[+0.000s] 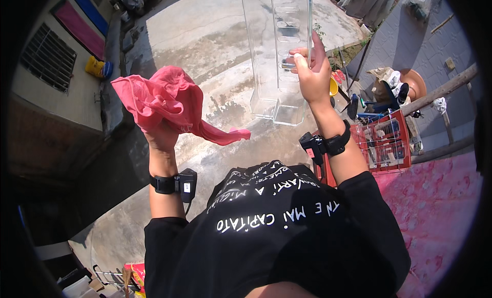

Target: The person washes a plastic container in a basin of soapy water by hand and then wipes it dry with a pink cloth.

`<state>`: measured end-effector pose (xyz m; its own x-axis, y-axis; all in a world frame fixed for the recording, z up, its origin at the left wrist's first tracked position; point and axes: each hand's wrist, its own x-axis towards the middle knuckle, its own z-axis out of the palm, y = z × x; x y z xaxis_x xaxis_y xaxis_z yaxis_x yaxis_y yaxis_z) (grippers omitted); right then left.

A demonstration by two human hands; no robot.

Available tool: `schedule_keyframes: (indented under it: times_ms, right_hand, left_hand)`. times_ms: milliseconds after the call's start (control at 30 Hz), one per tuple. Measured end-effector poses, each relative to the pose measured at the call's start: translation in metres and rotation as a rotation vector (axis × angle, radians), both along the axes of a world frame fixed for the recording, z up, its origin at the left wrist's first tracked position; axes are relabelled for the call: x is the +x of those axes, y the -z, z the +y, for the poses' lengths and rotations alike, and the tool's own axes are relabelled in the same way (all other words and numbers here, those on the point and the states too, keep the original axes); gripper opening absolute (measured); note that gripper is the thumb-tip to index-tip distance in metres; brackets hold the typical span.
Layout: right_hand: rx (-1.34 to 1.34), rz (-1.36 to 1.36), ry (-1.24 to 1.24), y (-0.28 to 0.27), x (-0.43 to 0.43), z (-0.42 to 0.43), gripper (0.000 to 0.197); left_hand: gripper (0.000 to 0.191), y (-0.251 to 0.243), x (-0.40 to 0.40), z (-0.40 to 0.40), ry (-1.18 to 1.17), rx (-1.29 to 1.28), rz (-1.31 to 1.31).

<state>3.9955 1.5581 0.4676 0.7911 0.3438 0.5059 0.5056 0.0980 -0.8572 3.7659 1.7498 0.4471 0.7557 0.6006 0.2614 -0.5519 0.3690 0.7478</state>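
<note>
My left hand is raised at the left and grips a crumpled pink cloth, which covers most of the fingers; one end of the cloth trails off to the right. A tall clear plastic container with a row of oval slots hangs upright before me, its top cut off by the picture's upper edge. My right hand holds it by its right side, some fingers at the slots. Cloth and container are apart. Both forearms wear strapped black devices.
Concrete ground spreads ahead. At the right are a red crate, a wooden pole, shoes, a brown basin and a pink patterned sheet. A building wall with a barred window stands at the left.
</note>
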Motion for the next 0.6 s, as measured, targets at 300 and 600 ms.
schedule_keyframes:
  times_ms: [300,600]
  right_hand:
    - [0.039,-0.181,-0.058,-0.022,-0.031,0.014,0.057]
    - [-0.021,-0.303,0.116,-0.008,-0.047,0.016,0.059]
  left_hand:
    - [0.023,0.024,0.096,-0.086,-0.025,0.304,0.511]
    - [0.009,0.055,0.123,-0.081,-0.211,0.407,0.284]
